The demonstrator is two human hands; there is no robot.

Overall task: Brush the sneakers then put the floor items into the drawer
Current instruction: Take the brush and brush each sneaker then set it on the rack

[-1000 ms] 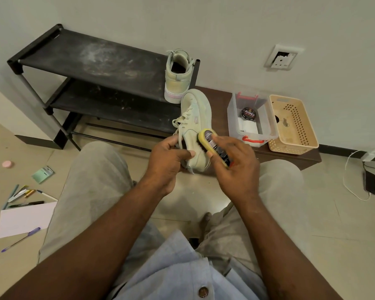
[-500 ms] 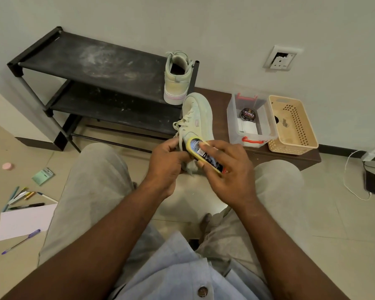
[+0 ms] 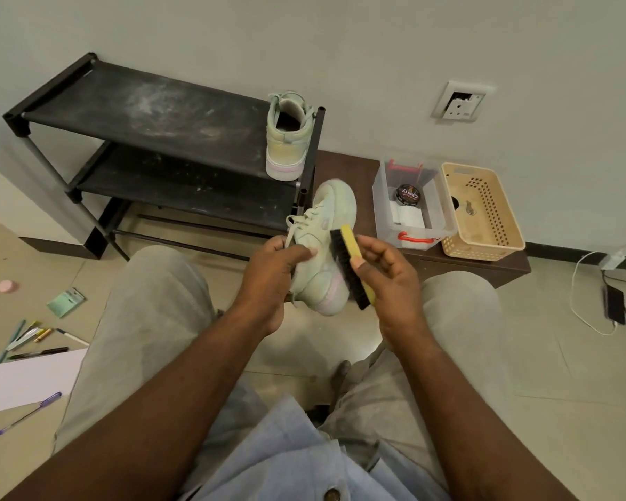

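My left hand [image 3: 268,273] grips a pale green sneaker [image 3: 326,247] by its laced side, toe pointing away from me, above my knees. My right hand [image 3: 387,273] holds a yellow-backed brush [image 3: 351,265] with its black bristles against the sneaker's right side near the heel. The second sneaker [image 3: 288,139] stands on the top shelf of the black shoe rack [image 3: 152,113], heel toward me. On the floor at the left lie several pens [image 3: 33,338], a white paper sheet [image 3: 33,379], a purple pen [image 3: 29,414], a green packet [image 3: 66,301] and a pink round item [image 3: 7,286].
A clear plastic box [image 3: 409,204] with a polish tin and a beige perforated basket [image 3: 481,211] sit on a low dark brown unit [image 3: 485,269] against the wall. A white cable [image 3: 579,294] and a dark device [image 3: 614,305] lie on the floor at the right.
My right hand has turned the brush over so the bristles face the sneaker, and moved it from the shoe's top to its right side. The sneaker has tilted slightly.
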